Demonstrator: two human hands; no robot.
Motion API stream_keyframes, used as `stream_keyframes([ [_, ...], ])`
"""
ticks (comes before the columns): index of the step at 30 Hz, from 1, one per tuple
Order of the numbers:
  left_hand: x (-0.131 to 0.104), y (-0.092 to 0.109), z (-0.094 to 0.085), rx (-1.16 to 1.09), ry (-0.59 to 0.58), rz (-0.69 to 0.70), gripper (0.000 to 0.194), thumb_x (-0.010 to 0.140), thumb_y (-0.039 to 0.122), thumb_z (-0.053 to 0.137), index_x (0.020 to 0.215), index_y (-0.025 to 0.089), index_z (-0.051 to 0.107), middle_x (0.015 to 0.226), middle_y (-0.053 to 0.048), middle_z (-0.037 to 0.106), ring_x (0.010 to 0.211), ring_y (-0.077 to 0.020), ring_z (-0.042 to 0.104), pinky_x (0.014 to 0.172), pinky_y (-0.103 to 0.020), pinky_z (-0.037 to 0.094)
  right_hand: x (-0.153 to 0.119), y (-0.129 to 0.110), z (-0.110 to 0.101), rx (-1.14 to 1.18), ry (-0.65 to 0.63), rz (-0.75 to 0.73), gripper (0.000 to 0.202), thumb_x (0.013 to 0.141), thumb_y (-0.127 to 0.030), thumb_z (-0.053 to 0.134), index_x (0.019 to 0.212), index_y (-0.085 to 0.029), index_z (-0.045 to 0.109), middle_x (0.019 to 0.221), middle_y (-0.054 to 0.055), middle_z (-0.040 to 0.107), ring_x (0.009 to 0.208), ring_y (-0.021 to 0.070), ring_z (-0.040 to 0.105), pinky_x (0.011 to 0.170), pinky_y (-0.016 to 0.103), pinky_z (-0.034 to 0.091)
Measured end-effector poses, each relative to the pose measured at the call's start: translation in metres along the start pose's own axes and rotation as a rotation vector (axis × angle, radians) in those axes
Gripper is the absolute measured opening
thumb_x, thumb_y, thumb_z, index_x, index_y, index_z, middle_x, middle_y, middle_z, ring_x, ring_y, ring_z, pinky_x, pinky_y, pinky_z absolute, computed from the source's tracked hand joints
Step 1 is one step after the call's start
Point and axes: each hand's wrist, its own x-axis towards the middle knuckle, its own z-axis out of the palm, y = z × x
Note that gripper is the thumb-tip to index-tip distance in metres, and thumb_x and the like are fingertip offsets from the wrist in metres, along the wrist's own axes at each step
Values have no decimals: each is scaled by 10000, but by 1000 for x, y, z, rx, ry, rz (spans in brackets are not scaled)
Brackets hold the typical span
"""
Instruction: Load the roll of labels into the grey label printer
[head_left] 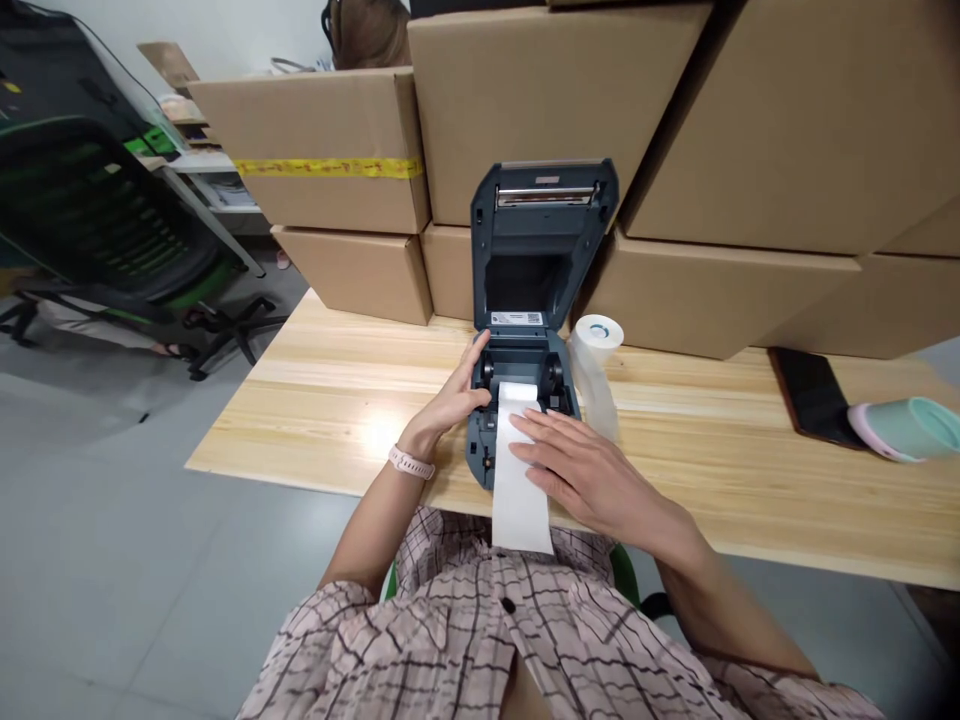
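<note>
A dark grey label printer [480,440] stands on the wooden table with its lid [544,240] raised. From inside it a white paper strip [523,510] runs out over the front and hangs past the table edge. My left hand [454,397] rests along the printer's left side, thumb and fingers apart at the rim. My right hand [577,465] lies on the strip with its fingers stretched out, pressing it near the front of the printer. Just right of the printer, a roll of white labels [598,333] stands with a loose tail [598,395] trailing forward.
Cardboard boxes [510,110] are stacked along the back of the table [300,400]. A black phone [814,395] and a mint-green cup [904,428] lie at the right. An office chair [97,220] stands on the left. Behind the boxes shows the top of a person's head [369,35].
</note>
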Motion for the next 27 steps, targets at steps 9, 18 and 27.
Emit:
stream_keyframes([
  [9,-2,5,0,25,4,-3,1047,630,86,559,1621,265,274,1742,15,174,1621,-262,106,1331,-427,104,-14,-14,1,-41,-76,24,689,913,-660,599,1416,-190,560,1629,132,425,1532,311,370,1220,586,389],
  [18,-2,5,2,36,9,7,1039,645,98,580,1622,266,268,1747,13,150,1622,-266,101,1330,-430,107,-23,-29,13,-210,-77,-14,831,822,-324,819,1543,-183,430,1635,216,380,1527,358,367,1199,603,391],
  [27,-2,4,2,23,3,12,1026,676,111,614,1624,280,259,1748,-1,148,1618,-270,124,1322,-433,135,-30,-20,9,-23,21,12,632,857,32,473,1413,-251,576,1556,82,536,1477,251,468,1203,605,393],
])
